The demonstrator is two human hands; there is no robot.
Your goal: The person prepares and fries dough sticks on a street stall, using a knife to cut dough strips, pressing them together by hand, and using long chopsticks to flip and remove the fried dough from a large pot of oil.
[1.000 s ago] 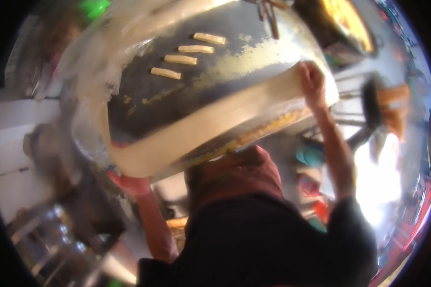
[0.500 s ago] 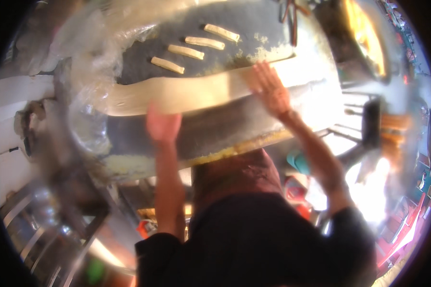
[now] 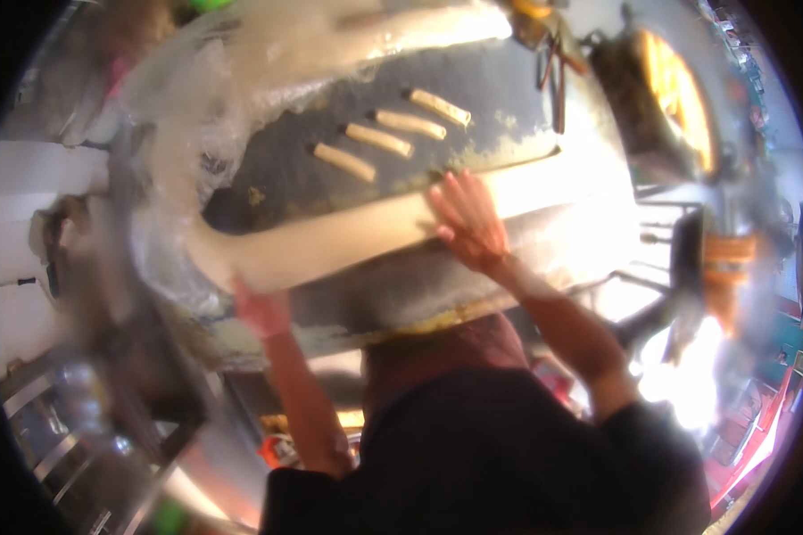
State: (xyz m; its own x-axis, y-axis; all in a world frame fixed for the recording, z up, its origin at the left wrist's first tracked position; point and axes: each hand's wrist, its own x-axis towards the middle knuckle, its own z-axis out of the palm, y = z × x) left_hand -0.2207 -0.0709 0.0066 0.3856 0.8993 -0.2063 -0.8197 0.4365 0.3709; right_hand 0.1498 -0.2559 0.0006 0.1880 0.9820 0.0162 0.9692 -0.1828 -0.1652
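A long, flat strip of pale dough (image 3: 330, 239) lies across the dark worktop (image 3: 285, 169). Flat on the strip, right of its middle, rests my right hand (image 3: 475, 227), its fingers spread. My left hand (image 3: 263, 309) is at the near edge of the strip's left part. Motion smears its fingers, so whether they pinch the dough does not show. Beyond the strip, several short cut dough pieces (image 3: 379, 140) lie in a slanted row.
Crumpled clear plastic sheet (image 3: 165, 236) covers the worktop's left side and far left edge. Dark thin tongs or sticks (image 3: 558, 89) lie at the far right. Behind them stands a round pan (image 3: 633, 98) with a bright yellow inside. Flour patches mark the worktop.
My left hand has moved left and nearer to me along the strip. My right hand has shifted slightly left and now lies flat on the dough. The strip's left end sits lower in view.
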